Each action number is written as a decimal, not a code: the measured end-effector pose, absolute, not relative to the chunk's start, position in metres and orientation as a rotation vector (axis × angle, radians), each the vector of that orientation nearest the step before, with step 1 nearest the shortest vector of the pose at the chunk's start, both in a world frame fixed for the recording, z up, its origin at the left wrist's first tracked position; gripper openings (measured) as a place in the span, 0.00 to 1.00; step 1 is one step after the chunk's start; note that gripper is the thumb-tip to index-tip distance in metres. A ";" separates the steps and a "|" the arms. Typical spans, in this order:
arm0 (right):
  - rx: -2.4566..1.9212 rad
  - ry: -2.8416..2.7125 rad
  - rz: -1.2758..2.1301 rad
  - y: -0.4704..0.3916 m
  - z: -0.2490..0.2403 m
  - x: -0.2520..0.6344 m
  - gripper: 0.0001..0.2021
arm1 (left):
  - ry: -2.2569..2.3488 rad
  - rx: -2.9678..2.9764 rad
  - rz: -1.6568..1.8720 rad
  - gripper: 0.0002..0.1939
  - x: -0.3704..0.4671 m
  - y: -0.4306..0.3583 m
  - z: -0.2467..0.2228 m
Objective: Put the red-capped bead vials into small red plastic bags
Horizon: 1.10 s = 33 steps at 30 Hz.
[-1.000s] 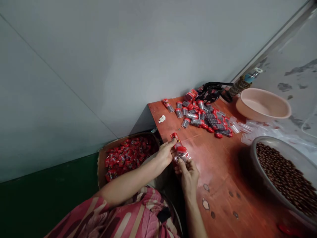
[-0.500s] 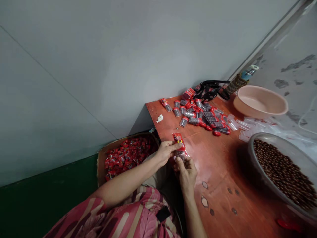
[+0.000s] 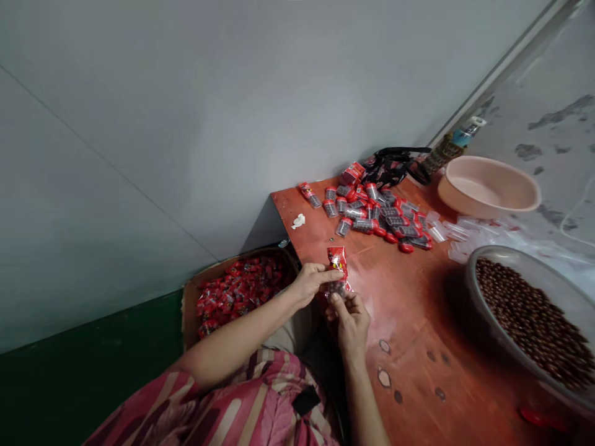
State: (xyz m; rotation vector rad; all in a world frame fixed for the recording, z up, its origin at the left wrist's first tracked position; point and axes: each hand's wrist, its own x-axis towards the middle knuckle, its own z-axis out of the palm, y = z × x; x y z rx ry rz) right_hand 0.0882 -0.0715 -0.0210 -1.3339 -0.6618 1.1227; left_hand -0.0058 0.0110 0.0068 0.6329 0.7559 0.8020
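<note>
A small red packet (image 3: pixel 338 259) with a clear lower part and dark contents is held upright at the table's near left edge. My left hand (image 3: pixel 312 283) pinches its left side, thumb across the front. Below, my right hand (image 3: pixel 349 316) grips the packet's clear bottom end between thumb and fingers. Both hands are closed on it. Several red-capped clear tubes (image 3: pixel 365 224) of dark balls lie in a pile beyond my hands. One red packet (image 3: pixel 309 194) lies left of that pile. To the left, a cardboard box (image 3: pixel 189 310) holds many red packets (image 3: pixel 239 294).
On the orange table (image 3: pixel 409 316) stand a large bowl (image 3: pixel 471 272) of brown balls (image 3: pixel 530 316), a pink basin (image 3: pixel 488 189), empty clear tubes (image 3: pixel 520 244), a dark patterned bag (image 3: pixel 388 168), a bottle (image 3: pixel 449 148) and a crumpled white scrap (image 3: pixel 298 220).
The packet's top has turned slightly and now stands straighter between my hands. Both hands keep their hold in nearly the same place. The view has shifted a little.
</note>
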 end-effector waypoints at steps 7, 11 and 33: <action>-1.376 -0.661 1.108 -0.069 -0.016 0.087 0.12 | 0.788 0.590 0.807 0.15 -0.003 0.011 0.002; -1.540 -0.820 0.919 -0.071 -0.014 0.089 0.12 | 0.798 0.530 0.842 0.15 0.001 0.010 0.000; -1.324 -0.602 1.165 -0.074 -0.017 0.088 0.12 | 0.857 0.632 0.822 0.17 0.003 -0.002 0.002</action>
